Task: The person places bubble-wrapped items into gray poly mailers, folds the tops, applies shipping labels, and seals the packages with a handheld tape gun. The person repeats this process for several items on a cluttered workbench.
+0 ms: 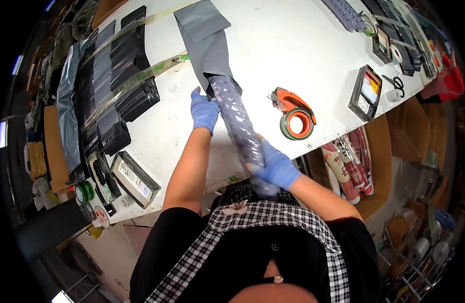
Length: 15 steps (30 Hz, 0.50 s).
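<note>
A long roll in bubble wrap [236, 118] lies slantwise over the table's near edge, its far end inside the mouth of a grey plastic mailing bag [204, 35]. The bag stretches away from me, its far end folded over. My left hand [205, 112], in a blue glove, pinches the left side of the bag's mouth, where the dark inside shows. Around the near part of the roll closes my right hand [274, 164], also gloved in blue. The roll's near end is blurred by motion above my checked apron [288, 214].
An orange tape dispenser [295, 113] lies right of the roll on the white table [262, 45]. Stacks of black and grey bags [111, 76] sit at left under tape strips. Framed boxes [366, 93] and scissors [395, 86] are at right. Below stands a carton of wrapped rolls [348, 164].
</note>
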Available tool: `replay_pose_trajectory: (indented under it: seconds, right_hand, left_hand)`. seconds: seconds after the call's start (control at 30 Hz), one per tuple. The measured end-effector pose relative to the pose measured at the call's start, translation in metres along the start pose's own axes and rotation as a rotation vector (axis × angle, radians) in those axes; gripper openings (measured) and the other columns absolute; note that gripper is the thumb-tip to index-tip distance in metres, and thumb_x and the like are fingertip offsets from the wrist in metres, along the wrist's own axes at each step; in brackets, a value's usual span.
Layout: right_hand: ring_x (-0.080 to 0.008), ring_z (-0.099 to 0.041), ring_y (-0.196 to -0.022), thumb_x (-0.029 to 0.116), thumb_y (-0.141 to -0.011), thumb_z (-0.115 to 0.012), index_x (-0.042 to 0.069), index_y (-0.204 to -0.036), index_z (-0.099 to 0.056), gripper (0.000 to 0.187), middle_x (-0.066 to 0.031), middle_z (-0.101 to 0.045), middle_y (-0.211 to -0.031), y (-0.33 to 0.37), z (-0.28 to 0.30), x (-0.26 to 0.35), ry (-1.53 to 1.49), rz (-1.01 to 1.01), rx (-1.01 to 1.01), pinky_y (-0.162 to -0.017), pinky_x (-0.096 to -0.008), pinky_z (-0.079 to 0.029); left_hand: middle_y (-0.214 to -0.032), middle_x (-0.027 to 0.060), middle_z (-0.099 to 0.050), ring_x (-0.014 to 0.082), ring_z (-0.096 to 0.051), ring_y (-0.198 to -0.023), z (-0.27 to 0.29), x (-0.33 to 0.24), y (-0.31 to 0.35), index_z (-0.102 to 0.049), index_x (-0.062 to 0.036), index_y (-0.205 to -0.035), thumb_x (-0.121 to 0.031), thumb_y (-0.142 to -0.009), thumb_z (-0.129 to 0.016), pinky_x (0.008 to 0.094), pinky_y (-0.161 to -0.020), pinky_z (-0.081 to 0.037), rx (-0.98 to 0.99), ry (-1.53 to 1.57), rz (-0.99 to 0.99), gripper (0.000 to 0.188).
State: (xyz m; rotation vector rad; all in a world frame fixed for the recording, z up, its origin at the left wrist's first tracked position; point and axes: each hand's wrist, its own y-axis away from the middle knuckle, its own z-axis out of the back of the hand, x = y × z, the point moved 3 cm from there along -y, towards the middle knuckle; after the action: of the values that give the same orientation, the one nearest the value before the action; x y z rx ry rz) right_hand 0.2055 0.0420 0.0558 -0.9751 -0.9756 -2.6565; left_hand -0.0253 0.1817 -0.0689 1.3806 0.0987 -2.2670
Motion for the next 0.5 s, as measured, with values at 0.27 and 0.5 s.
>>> replay_pose_trajectory:
  seconds: [0.27,0.5]
  right_hand:
    - [-0.04,-0.062,-0.098,0.031,-0.094,-0.056,0.002,-0.108,-0.064,0.033,-0.0251,-0.066,-0.103,-0.154,0.017,0.018,-0.447,-0.032,-0.553,-0.088,-0.046,-0.048]
    - [-0.041,-0.063,-0.092,0.028,-0.094,-0.055,0.009,-0.102,-0.061,0.021,-0.0203,-0.066,-0.096,-0.011,-0.047,-0.051,-0.183,0.034,-0.284,-0.08,-0.0473,-0.05]
  left_hand:
    - [-0.078,0.0098,-0.067,0.02,-0.067,-0.07,0.032,0.006,0.036,-0.051,0.0045,-0.124,-0.002,-0.081,-0.066,0.0303,-0.066,-0.053,0.237,0.241,0.047,0.046]
    - [-0.101,0.0145,-0.07,0.0248,-0.067,-0.096,0.073,0.014,0.158,-0.062,0.0022,-0.116,-0.014,-0.084,-0.069,0.0353,-0.084,-0.053,0.611,-0.202,0.075,0.036]
